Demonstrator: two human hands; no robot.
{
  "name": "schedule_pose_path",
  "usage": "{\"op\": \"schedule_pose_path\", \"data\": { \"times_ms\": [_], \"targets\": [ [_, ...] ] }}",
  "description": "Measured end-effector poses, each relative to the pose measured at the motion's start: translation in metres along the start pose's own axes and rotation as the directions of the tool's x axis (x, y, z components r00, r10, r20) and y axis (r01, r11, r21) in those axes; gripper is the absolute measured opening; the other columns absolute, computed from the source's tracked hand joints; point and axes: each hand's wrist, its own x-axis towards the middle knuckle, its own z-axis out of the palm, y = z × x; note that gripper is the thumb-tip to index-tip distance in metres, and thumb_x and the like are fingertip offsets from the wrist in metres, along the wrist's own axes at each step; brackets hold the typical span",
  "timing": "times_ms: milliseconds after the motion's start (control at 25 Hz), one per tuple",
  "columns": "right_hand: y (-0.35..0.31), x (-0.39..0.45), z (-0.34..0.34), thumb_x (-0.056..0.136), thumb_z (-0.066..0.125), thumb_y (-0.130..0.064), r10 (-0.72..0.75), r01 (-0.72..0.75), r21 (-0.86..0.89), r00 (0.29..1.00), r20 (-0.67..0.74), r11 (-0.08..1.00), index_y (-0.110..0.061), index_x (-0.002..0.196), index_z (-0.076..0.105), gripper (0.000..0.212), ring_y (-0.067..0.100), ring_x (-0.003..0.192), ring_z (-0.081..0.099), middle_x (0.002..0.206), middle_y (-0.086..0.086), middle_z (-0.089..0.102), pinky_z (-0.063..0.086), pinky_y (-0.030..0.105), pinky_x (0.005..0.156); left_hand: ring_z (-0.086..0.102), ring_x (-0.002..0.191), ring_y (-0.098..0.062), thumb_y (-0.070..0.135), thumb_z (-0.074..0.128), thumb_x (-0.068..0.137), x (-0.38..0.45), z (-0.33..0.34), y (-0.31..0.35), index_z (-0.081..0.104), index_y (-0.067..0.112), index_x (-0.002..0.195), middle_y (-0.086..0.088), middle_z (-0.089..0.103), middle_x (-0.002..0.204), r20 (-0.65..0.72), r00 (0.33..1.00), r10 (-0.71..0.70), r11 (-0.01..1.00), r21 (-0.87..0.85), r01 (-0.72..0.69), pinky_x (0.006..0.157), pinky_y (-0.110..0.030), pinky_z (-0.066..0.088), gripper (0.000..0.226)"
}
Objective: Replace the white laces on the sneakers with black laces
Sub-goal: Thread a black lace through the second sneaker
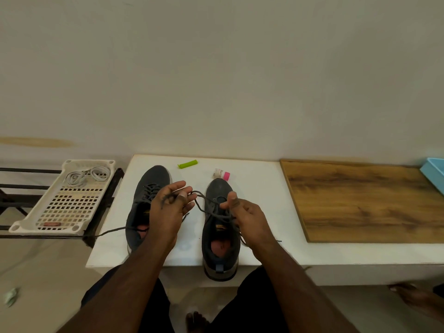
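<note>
Fingers [183,195] of the left hand [168,207] are spread with the black lace [200,205] looped round them; the right hand [242,212] pinches the same lace over the right sneaker [221,227] on the white worktop [259,188]. It looks like a bow is being tied, though the crossing is blurred. Hold both strands taut, pull evenly, and seat the knot on the tongue. The left sneaker [144,200] is already laced black; white laces [87,177] lie in the basket [60,207]
</note>
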Motion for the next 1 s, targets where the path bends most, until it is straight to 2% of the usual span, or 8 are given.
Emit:
{"op": "schedule_pose_path", "data": {
  "times_ms": [120,240,400,520,600,720,840,1000],
  "targets": [
    [-0.005,0.004,0.006,0.099,0.049,-0.052,-0.045,0.047,-0.049,0.998,0.049,0.998,-0.024,0.092,0.077,0.04,0.008,0.09,0.066,0.094,-0.007,0.073,0.049,0.01,0.066,0.069,0.083,-0.016,0.016,0.057,0.1,-0.004,0.002,0.002,0.067,0.022,0.111,-0.005,0.072,0.093,0.009,1.0,0.029,0.972,0.234,-0.031,0.072,-0.026,0.058,0.016],
    [-0.004,0.01,0.018,0.1,0.051,-0.048,-0.119,0.117,-0.09,0.993,-0.017,0.989,-0.023,0.091,0.074,0.035,0.014,0.078,0.064,0.083,-0.003,0.07,0.058,0.028,0.071,0.065,0.084,-0.011,0.03,0.06,0.098,-0.011,0.001,0.004,0.069,0.023,0.117,-0.001,0.069,0.095,0.209,0.977,0.042,0.951,0.293,-0.103,0.071,-0.026,0.057,0.022],
    [-0.008,0.016,0.02,0.096,0.061,-0.044,-0.142,0.135,-0.117,0.988,-0.055,0.984,-0.025,0.086,0.072,0.024,0.005,0.063,0.059,0.069,-0.009,0.065,0.054,0.028,0.066,0.07,0.087,-0.012,0.012,0.063,0.096,-0.015,0.003,0.003,0.068,0.013,0.118,-0.005,0.072,0.097,0.281,0.954,0.108,0.912,0.355,-0.208,0.072,-0.027,0.056,0.022],
    [-0.003,0.018,0.007,0.091,0.07,-0.031,-0.135,0.104,-0.356,0.989,-0.062,0.929,-0.027,0.105,0.072,0.015,0.005,0.087,0.065,0.091,-0.017,0.066,0.05,0.02,0.076,0.072,0.095,-0.022,0.008,0.057,0.099,-0.013,0.0,0.003,0.066,0.008,0.12,-0.011,0.074,0.104,0.235,0.968,0.086,0.958,0.248,-0.145,0.082,-0.033,0.058,0.022],
    [0.002,0.02,0.003,0.088,0.073,-0.03,-0.151,0.122,-0.395,0.988,-0.043,0.911,-0.026,0.13,0.063,0.043,0.006,0.109,0.059,0.116,-0.015,0.061,0.044,0.016,0.089,0.072,0.097,-0.026,0.003,0.05,0.101,-0.012,0.001,0.004,0.064,0.006,0.121,-0.013,0.074,0.106,0.234,0.972,0.027,0.986,0.152,-0.064,0.084,-0.033,0.059,0.025],
    [0.007,0.023,0.011,0.086,0.075,-0.034,-0.176,0.198,-0.422,0.98,0.091,0.885,-0.031,0.149,0.043,0.071,0.014,0.132,0.047,0.147,-0.008,0.05,0.039,0.03,0.109,0.072,0.091,-0.03,-0.002,0.046,0.101,-0.011,0.004,0.008,0.064,0.003,0.118,-0.017,0.074,0.1,0.232,0.969,-0.089,0.996,0.007,0.09,0.077,-0.029,0.06,0.026],
    [0.015,0.03,0.014,0.088,0.07,-0.025,-0.178,0.197,-0.587,0.98,0.091,0.785,-0.027,0.136,0.06,0.049,0.02,0.121,0.058,0.132,-0.001,0.063,0.049,0.036,0.103,0.068,0.076,-0.022,-0.001,0.047,0.1,-0.011,0.003,0.012,0.066,0.002,0.11,-0.013,0.071,0.088,0.225,0.964,-0.14,0.978,-0.123,0.17,0.069,-0.025,0.059,0.022],
    [0.015,0.032,-0.016,0.096,0.058,-0.016,-0.212,0.062,-0.643,0.964,-0.159,0.764,-0.016,0.113,0.073,0.023,0.015,0.098,0.063,0.111,0.0,0.07,0.045,0.021,0.083,0.052,0.055,-0.009,0.013,0.053,0.099,-0.002,-0.005,0.017,0.065,0.006,0.104,-0.002,0.057,0.069,0.122,0.978,-0.171,0.922,-0.33,0.203,0.052,-0.019,0.047,0.014]
  ]
}}
